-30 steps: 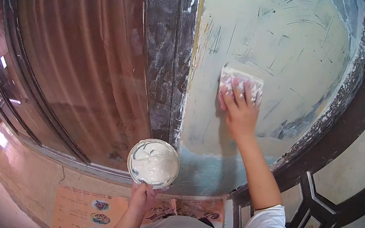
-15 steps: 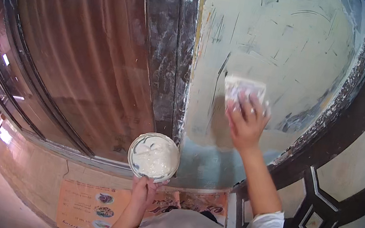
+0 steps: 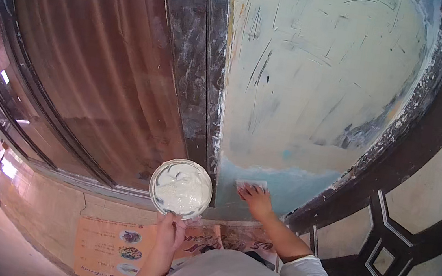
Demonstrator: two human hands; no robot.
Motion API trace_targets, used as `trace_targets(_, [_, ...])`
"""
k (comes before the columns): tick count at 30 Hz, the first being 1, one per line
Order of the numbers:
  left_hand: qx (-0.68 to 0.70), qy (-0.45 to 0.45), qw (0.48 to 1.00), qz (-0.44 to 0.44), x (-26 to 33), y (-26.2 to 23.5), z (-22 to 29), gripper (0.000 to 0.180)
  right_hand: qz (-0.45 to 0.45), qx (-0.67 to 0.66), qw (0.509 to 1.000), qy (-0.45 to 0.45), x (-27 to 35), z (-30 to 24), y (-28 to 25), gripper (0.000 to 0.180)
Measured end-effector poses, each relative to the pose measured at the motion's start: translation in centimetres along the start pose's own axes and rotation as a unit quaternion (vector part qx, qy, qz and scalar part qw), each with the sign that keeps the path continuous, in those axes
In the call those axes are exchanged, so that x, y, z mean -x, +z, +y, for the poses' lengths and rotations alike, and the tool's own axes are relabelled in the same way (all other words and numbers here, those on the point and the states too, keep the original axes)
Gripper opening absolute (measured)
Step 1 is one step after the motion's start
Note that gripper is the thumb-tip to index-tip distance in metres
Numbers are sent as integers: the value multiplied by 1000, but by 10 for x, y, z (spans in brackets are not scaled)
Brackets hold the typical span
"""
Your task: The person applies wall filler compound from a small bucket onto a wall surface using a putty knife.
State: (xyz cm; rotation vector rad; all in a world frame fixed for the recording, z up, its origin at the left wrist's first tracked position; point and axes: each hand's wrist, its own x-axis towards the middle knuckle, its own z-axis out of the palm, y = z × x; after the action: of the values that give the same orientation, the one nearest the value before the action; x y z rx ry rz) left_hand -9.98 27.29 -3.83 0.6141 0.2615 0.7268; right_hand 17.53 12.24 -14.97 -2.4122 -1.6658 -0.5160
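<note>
My left hand (image 3: 170, 230) grips the near rim of a round, shallow white tub (image 3: 153, 184). Wet white filler paste (image 3: 184, 191) covers most of its inside, with grey streaks round the edge. Low on the wall panel, my right hand (image 3: 256, 199) is closed on a flat, whitish filler spreader (image 3: 253, 183), fingers laid over its face. The spreader is at the blue-green lower band (image 3: 299, 188) of the wall. Above that band the wall panel (image 3: 307, 99) is coated pale cream, with dark scratches and grey patches.
A dark wooden post (image 3: 189, 47) divides the panel from brown-curtained glass (image 3: 89, 61) on the left. Dark framed panelling (image 3: 402, 222) curves along the right. An orange printed banner (image 3: 102, 246) covers the floor near me.
My right hand has swept down and left with the spreader, from the middle of the panel to its blue-green lower band. The tub has shifted slightly left in view.
</note>
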Motion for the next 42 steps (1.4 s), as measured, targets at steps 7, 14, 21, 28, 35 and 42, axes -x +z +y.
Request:
trace_targets(7, [-26, -9, 1000, 10, 1, 13, -11, 73, 139, -330, 910, 207, 19, 21, -50, 34])
trace_targets(14, [-42, -56, 997, -33, -2, 57, -35, 72, 303, -664, 637, 249, -18, 26, -193, 33])
trace_targets(21, [-39, -78, 994, -71, 9, 100, -69, 74, 270, -658, 681, 176, 6, 4, -214, 31])
trace_targets(28, [-1, -100, 992, -79, 25, 133, -97, 71, 340, -594, 721, 113, 49, 34, -236, 27])
trace_targets(35, [31, -81, 993, -75, 42, 163, -122, 68, 309, -364, 879, -7, 73, 39, -203, 26])
trace_targets(42, [23, -74, 997, -22, 51, 151, -152, 66, 196, -305, 931, 40, 112, 100, -188, 33])
